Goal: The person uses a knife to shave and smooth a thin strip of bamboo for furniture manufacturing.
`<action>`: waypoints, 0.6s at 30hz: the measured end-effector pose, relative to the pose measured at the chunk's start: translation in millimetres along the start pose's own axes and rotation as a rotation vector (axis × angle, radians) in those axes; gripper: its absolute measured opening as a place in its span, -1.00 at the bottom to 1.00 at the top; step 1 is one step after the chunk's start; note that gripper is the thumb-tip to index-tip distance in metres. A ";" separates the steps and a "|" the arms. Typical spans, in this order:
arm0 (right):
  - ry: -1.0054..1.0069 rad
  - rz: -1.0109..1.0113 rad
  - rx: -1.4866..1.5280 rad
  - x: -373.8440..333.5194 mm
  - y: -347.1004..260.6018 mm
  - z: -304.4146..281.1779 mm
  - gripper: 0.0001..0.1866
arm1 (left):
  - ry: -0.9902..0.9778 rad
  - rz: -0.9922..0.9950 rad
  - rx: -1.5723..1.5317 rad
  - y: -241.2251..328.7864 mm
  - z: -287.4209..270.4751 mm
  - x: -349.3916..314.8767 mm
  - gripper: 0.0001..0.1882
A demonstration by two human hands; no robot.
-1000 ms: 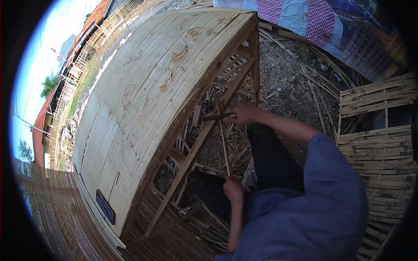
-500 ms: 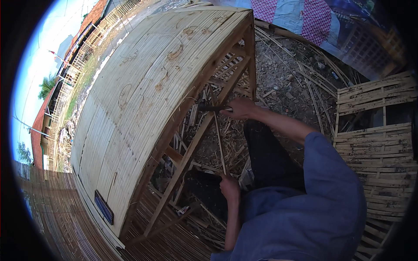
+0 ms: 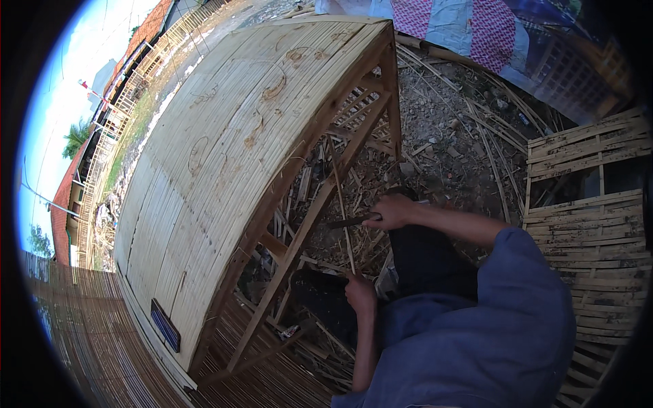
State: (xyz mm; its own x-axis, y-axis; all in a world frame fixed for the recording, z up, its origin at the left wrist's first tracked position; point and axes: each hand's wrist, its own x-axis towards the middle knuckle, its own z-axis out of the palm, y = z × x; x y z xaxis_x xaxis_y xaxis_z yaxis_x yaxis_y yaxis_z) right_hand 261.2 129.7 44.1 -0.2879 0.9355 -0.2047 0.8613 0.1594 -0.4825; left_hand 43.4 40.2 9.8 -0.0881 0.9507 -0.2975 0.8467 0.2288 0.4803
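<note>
My right hand (image 3: pixel 393 211) is closed around the handle of a dark-bladed knife (image 3: pixel 348 222). The blade points left and lies against a thin bamboo strip (image 3: pixel 340 197). The strip stands nearly upright in front of me, and my left hand (image 3: pixel 360 294) grips its lower end, just above my dark trouser leg. Both arms reach out from my blue sleeves at the lower right. The strip's upper end rises in front of the open frame of a large bamboo structure.
A big curved bamboo-slat panel (image 3: pixel 224 149) on a wooden frame (image 3: pixel 299 231) leans to the left. Slatted bamboo panels (image 3: pixel 592 204) lie at the right, patterned cloth (image 3: pixel 476 27) at the top. Bamboo scraps (image 3: pixel 469 129) litter the dirt. A bamboo mat (image 3: pixel 75 340) is at the lower left.
My right hand with the knife has slid down along the strip toward my left hand. The left hand has stayed in place on the strip's lower end.
</note>
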 end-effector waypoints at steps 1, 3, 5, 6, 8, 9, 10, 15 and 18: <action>0.010 0.077 0.135 -4.6 -5.4 6.9 -0.32 | 0.000 0.008 0.006 -1.5 -1.4 0.2 -0.69; 0.015 0.142 0.261 -8.2 -14.4 18.6 -0.32 | 0.010 0.000 0.011 -0.1 -4.5 -1.3 -0.69; 0.139 0.207 0.230 -9.3 -18.8 29.6 -0.39 | 0.009 -0.003 0.019 1.6 -2.4 -0.9 -0.69; 0.137 0.213 0.227 -10.4 -13.5 27.8 -0.39 | -0.009 0.010 0.023 2.9 1.3 0.4 -0.70; 0.116 0.115 0.114 0.1 -9.1 17.5 -0.34 | -0.011 0.010 0.033 -1.0 -0.8 -0.8 -0.70; 0.114 0.095 0.122 7.1 -11.7 11.3 -0.34 | -0.004 0.009 0.033 -5.3 -5.5 -3.0 -0.71; 0.096 0.011 -0.043 6.9 0.2 -0.5 -0.34 | -0.021 0.038 0.025 -0.8 -0.3 -0.6 -0.72; 0.381 0.346 0.282 74.2 37.0 -39.8 -0.29 | -0.012 0.031 0.050 3.7 0.1 -6.6 -0.74; 0.226 0.312 0.132 75.9 11.7 -51.1 -0.28 | 0.009 0.030 -0.002 -0.7 0.6 -6.6 -0.75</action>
State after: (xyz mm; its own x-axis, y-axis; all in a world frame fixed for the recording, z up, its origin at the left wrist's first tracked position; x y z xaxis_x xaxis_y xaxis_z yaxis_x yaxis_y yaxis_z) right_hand 270.9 218.7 66.4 0.0906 0.9806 -0.1737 0.8276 -0.1712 -0.5346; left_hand 43.7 33.5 10.9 -0.0675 0.9589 -0.2757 0.8481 0.2007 0.4903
